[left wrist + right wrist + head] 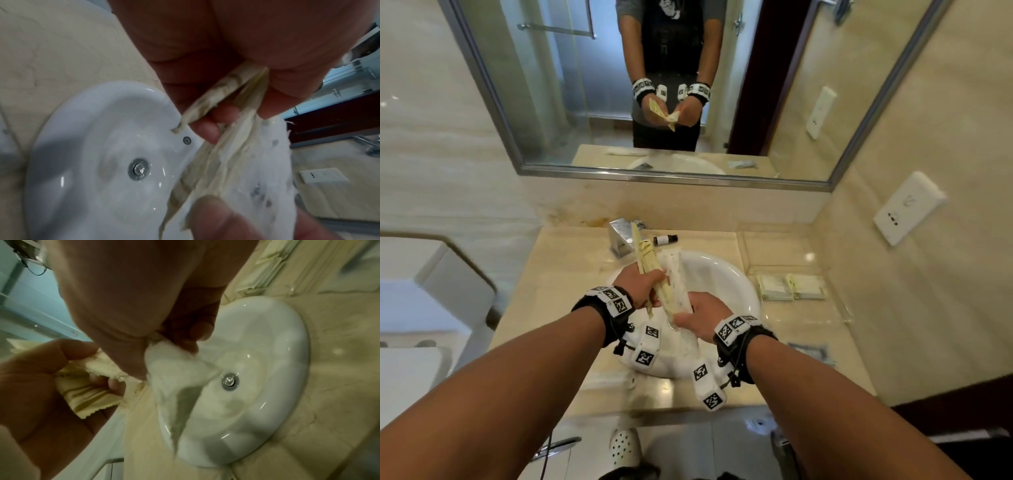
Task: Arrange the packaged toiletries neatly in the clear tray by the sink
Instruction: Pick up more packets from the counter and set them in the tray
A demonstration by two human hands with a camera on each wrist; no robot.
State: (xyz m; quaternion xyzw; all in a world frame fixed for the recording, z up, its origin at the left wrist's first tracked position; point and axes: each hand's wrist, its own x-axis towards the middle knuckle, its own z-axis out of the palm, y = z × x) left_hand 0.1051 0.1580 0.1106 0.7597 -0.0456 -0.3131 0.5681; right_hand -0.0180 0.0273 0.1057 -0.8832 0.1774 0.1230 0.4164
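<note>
Both hands are over the white sink (729,281). My left hand (645,291) grips several long cream packets (644,255) that stick out toward the faucet. My right hand (693,317) pinches the near end of a long white packet (677,286) lying against the cream ones. In the left wrist view, fingers curl round the cream packets (213,100) beside the white packet (267,162). The right wrist view shows the white packet (174,368) pinched, and the left hand (68,363) holding the cream packets (90,391). The clear tray (839,308) on the right holds two cream packets (791,287) side by side.
A chrome faucet (621,236) and a small dark-capped bottle (665,240) stand behind the sink. A greyish packet (810,353) lies on the beige counter (571,260) at the front right. A mirror (654,85) covers the wall ahead, and a wall socket (907,212) is on the right.
</note>
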